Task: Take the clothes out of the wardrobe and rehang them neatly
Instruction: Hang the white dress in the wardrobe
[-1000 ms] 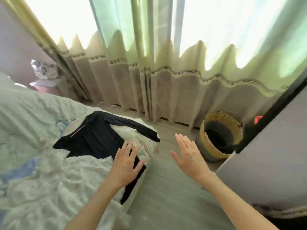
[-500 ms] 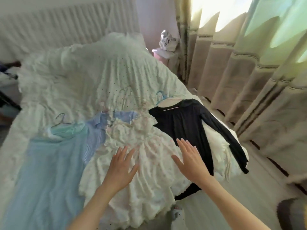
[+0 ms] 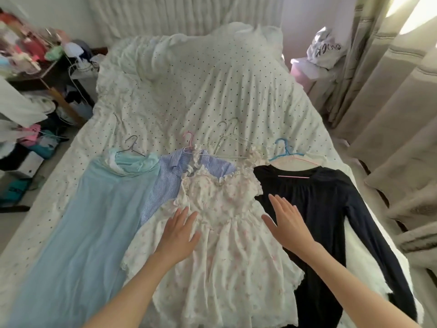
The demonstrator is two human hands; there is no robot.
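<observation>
Four garments laid out on the bed, hangers in; I have both hands over the middle one.

Left to right: pale blue dress, blue striped shirt, white floral dress, black long-sleeved top. The floral dress lies directly beneath my hands, long axis running away from me, wire hanger at the far end. Left hand flat, fingers spread, apparently on the skirt near the waist; right hand open, gripping nothing, at the dress's right edge. Both about equally near; the hanger is a forward reach.
</observation>
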